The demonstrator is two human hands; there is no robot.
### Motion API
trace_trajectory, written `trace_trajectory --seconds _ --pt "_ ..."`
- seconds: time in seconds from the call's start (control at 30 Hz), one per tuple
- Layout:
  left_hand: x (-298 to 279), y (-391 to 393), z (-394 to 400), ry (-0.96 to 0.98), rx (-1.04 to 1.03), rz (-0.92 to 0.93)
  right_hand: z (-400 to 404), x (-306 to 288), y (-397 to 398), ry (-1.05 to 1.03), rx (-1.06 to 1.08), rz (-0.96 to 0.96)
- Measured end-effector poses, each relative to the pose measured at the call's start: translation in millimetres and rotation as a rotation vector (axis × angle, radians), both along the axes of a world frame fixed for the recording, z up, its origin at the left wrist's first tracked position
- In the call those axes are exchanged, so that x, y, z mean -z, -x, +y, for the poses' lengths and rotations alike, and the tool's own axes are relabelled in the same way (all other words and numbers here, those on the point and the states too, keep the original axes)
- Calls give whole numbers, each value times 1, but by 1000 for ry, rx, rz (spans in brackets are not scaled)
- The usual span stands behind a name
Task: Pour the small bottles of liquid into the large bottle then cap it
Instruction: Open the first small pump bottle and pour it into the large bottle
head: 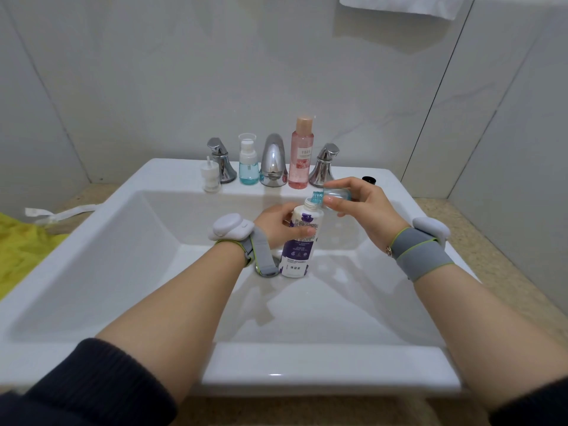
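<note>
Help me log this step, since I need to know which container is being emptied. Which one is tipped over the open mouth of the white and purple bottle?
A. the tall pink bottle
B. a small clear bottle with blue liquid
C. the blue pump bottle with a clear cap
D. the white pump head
B: the right hand holds the small clear bottle on its side, blue liquid at its mouth above the white and purple bottle, which the left hand steadies.

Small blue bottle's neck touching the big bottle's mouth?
Cannot tell. In the head view the small blue bottle tips over the large bottle, necks overlapping, with no gap or contact plainly visible.
</note>
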State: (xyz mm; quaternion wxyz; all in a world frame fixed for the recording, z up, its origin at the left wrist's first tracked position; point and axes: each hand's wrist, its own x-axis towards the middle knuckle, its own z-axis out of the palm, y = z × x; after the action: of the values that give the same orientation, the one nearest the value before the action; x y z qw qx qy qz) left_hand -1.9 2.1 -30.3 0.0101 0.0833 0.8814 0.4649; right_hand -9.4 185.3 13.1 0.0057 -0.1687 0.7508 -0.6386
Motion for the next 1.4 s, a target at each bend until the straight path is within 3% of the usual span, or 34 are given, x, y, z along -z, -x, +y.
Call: trace_trajectory --seconds 1.4 --pt "-3 -2 1 24 9 14 0 -2 0 -25 2 4"
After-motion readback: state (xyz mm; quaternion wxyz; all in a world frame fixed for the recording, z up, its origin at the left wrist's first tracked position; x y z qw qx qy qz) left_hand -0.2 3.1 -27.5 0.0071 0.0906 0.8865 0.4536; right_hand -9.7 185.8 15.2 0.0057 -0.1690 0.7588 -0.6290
